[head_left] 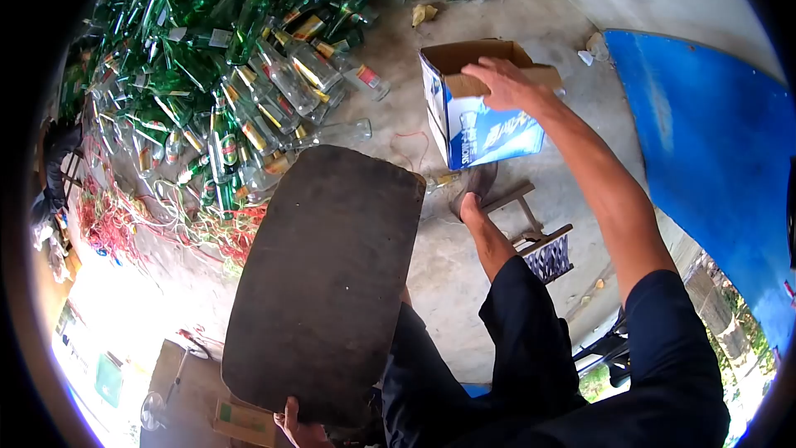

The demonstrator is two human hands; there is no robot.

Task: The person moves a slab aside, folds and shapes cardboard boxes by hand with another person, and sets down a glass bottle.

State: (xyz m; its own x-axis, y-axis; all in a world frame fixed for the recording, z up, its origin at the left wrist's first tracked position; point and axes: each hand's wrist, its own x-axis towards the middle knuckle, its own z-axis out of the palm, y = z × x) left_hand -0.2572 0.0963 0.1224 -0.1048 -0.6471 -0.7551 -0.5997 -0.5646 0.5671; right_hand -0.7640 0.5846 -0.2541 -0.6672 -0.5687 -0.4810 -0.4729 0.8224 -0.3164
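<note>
My left hand point(300, 430) grips the lower edge of a dark, flat board with rounded corners point(327, 274), its thumb showing on the near face. The board is held up in front of my legs and hides part of the floor. My right hand point(504, 85) reaches over an open blue-and-white cardboard box point(493, 133), fingers stretched out above its opening. Whether the fingertips touch the box's flap, I cannot tell. The box is on the floor just beyond my foot point(470, 199).
A large heap of green and clear glass bottles point(224, 75) covers the floor at upper left. Red and pale string point(112, 220) lies tangled below it. A small stool point(543, 249) stands beside my leg. A blue panel point(688, 141) is at the right.
</note>
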